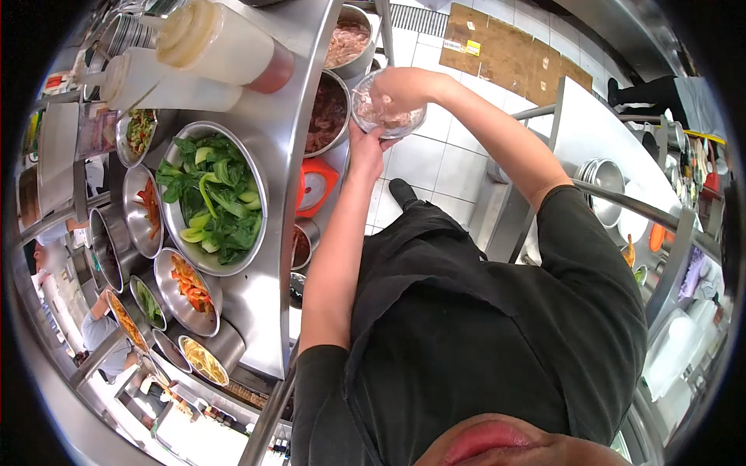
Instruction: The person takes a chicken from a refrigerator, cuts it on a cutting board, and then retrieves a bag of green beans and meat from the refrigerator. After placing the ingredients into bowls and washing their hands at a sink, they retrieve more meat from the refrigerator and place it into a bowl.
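Bowl, clear and round, sits in the left hand's closed grip above the white tiled floor, beside a round metal pot. The right hand reaches into its pale pink meat; whether those fingers pinch any, I can't tell. This seems to call for steady support.

Squeeze bottles near bowl of leafy greens on steel counter; brown cardboard on white floor tiles.

Likely restaurant kitchen, steel counters, ingredient bowls
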Demonstrator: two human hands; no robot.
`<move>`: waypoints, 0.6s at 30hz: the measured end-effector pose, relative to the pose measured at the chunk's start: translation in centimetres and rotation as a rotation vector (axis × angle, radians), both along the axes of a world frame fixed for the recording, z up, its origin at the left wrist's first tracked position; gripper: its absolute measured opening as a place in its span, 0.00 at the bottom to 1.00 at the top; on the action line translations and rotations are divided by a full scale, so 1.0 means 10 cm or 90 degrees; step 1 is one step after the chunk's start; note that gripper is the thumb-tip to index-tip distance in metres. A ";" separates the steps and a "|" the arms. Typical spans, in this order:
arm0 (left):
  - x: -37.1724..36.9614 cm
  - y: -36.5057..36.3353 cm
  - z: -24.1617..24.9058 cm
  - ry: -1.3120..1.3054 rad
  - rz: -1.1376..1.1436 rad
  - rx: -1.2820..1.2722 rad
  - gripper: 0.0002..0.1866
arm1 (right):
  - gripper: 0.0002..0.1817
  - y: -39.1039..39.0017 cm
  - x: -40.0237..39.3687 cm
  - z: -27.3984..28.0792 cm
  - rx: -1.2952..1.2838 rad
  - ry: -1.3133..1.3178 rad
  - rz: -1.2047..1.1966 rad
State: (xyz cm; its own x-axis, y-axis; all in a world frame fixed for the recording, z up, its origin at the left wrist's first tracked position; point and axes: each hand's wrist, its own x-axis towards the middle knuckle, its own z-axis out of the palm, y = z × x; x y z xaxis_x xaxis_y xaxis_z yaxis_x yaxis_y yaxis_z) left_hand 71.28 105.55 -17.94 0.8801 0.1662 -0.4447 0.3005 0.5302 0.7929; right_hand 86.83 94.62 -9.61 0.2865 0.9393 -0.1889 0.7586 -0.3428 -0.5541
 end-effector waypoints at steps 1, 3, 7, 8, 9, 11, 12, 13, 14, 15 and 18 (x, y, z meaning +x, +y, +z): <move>0.00 -0.01 0.00 0.000 0.002 0.002 0.38 | 0.11 0.02 0.00 0.05 0.036 -0.021 -0.064; -0.04 0.01 0.01 0.008 -0.008 0.035 0.37 | 0.10 0.25 0.15 0.06 0.066 -0.080 -0.187; -0.12 0.04 0.07 0.010 -0.019 0.042 0.37 | 0.10 0.89 0.70 -0.39 0.076 -0.189 -0.283; -0.14 0.05 0.10 0.027 -0.038 0.057 0.37 | 0.10 1.01 0.81 -0.45 -0.033 -0.196 -0.250; -0.19 0.06 0.12 0.047 -0.056 0.072 0.36 | 0.11 1.10 0.92 -0.55 -0.141 -0.201 -0.215; -0.30 0.02 0.16 0.052 -0.068 0.104 0.36 | 0.11 1.33 1.22 -1.09 -0.113 -0.245 -0.149; -0.34 0.03 0.19 0.048 -0.082 0.132 0.36 | 0.12 1.44 1.32 -1.23 -0.088 -0.297 -0.085; -0.38 0.05 0.29 0.046 -0.078 0.134 0.36 | 0.12 1.49 1.38 -1.22 -0.084 -0.300 -0.082; -0.46 0.05 0.39 0.042 -0.071 0.123 0.35 | 0.16 1.47 1.41 -1.24 -0.068 -0.267 -0.103; -0.56 0.03 0.53 0.039 -0.064 0.110 0.35 | 0.21 1.42 1.42 -1.25 -0.054 -0.232 -0.122; -0.92 0.20 0.92 0.003 0.016 0.154 0.34 | 0.13 1.12 1.07 -0.27 -0.010 -0.238 -0.017</move>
